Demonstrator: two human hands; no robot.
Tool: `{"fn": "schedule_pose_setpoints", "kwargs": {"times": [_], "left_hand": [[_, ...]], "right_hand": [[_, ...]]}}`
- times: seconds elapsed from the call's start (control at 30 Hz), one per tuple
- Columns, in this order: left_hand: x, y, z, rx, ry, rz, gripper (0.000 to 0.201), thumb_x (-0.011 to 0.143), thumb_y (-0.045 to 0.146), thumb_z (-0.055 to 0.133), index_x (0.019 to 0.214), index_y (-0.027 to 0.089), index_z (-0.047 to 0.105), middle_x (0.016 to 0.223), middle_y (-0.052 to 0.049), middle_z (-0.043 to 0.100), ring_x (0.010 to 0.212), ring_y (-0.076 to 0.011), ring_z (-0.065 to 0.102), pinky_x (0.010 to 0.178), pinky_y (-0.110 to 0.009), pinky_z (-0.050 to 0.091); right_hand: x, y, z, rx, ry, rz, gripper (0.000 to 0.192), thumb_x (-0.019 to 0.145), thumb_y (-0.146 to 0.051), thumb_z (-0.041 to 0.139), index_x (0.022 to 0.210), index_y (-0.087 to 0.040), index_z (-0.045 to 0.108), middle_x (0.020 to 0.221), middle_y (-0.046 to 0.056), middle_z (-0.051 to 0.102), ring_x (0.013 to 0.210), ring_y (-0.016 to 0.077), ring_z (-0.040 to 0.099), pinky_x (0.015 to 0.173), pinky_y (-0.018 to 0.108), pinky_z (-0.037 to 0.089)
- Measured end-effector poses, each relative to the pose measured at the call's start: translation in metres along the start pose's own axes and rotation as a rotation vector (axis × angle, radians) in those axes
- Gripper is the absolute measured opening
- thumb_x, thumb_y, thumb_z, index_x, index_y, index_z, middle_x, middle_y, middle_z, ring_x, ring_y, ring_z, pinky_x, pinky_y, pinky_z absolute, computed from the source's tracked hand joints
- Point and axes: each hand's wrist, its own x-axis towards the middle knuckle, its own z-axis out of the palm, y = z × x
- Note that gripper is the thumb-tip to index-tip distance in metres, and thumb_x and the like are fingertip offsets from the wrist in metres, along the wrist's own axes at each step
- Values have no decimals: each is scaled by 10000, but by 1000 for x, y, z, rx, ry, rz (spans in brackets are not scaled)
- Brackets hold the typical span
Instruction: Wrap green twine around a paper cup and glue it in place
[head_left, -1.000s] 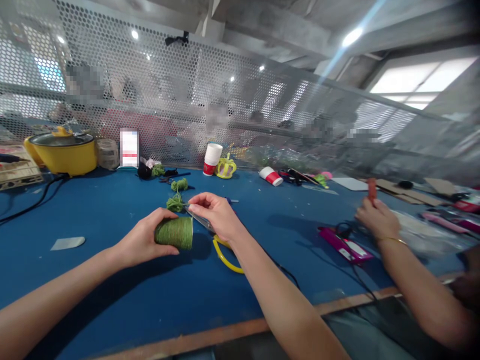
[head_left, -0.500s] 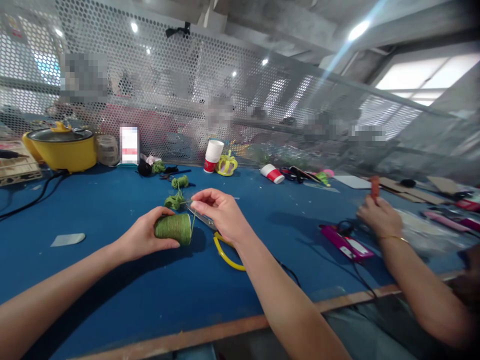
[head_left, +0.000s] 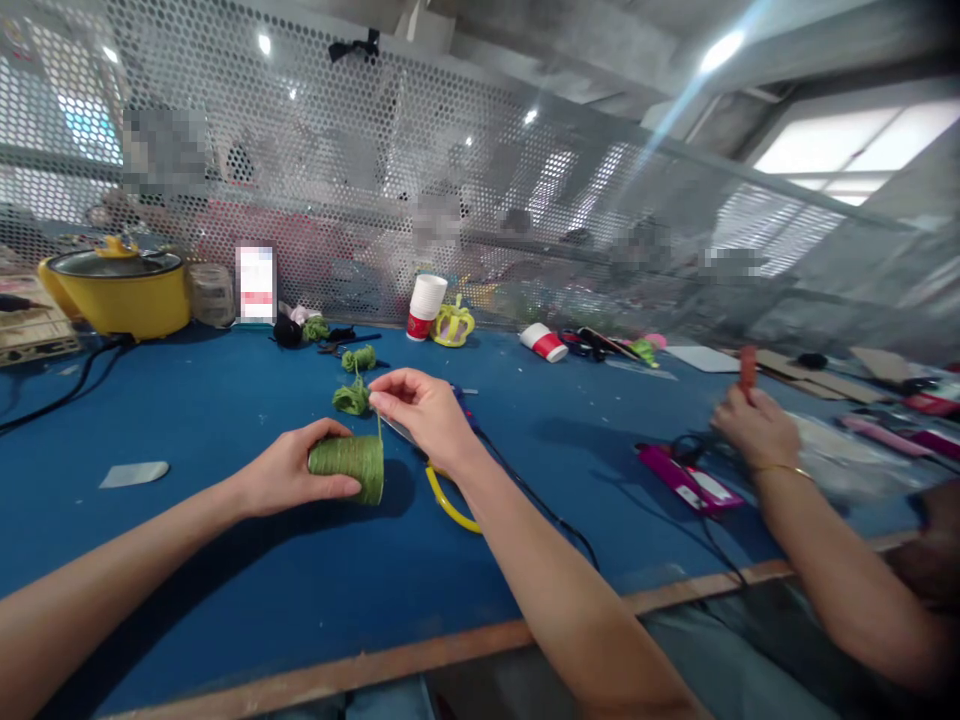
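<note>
My left hand grips a cup wrapped in green twine, lying on its side on the blue table. My right hand is just above the cup's open end and pinches the loose green strand that runs down to the wrapping. Under the right hand lies a pair of scissors with yellow handles. A small bundle of green twine sits right behind the cup.
A co-worker's hand at the right holds a red stick above a pink tool. At the back stand a yellow pot, paper cups, a fallen cup and a mesh screen. A cable crosses the table.
My right hand lifted slightly and drew the green strand upward from the cup. The left hand kept its hold on the cup.
</note>
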Motion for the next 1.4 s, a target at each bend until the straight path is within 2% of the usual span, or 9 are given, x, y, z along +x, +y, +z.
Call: {"fn": "schedule_pose_setpoints", "kwargs": {"times": [0.23,0.6,1.0,1.2,1.33,1.4], "left_hand": [[-3,5,-1,27,0,33,517,647,475,627,1033,159,492,804,-11,552,667,-156,507,589,-262,433],[-4,7,-2,21,37,98,513,639,452,641,1031,159,486,843,-20,556,702,-163,518,612,-265,440],[-5,6,-2,44,60,134,497,639,432,649,1028,165,492,860,-16,561,720,-165,529,639,-270,439],[-4,6,-1,41,69,131,498,627,432,656,1016,164,499,849,-16,562,707,-162,524,630,-268,438],[-3,4,-1,-35,37,68,497,646,457,637,1018,158,496,781,1,539,648,-147,501,580,-253,429],[-2,3,-1,-110,32,42,474,664,463,621,1009,159,505,796,-5,544,670,-155,511,595,-259,434]], "right_hand": [[4,11,-3,10,-6,37,108,634,-204,673,717,-172,611,623,-43,580,572,71,530,604,222,441],[0,9,-3,-64,3,29,97,641,-191,664,717,-159,612,630,-40,586,558,68,512,607,227,429],[0,11,-7,32,26,43,118,620,-197,682,713,-165,617,638,-34,587,581,76,521,592,232,423],[-5,3,-5,24,27,28,109,629,-197,676,711,-165,614,646,-30,588,585,77,522,592,233,429],[-6,0,-5,2,-7,-7,154,679,-231,644,819,-175,612,726,-1,619,632,99,563,608,250,453],[-4,3,-8,-107,-23,-9,176,727,-235,596,893,-176,597,803,28,635,686,119,589,630,269,462]]}}
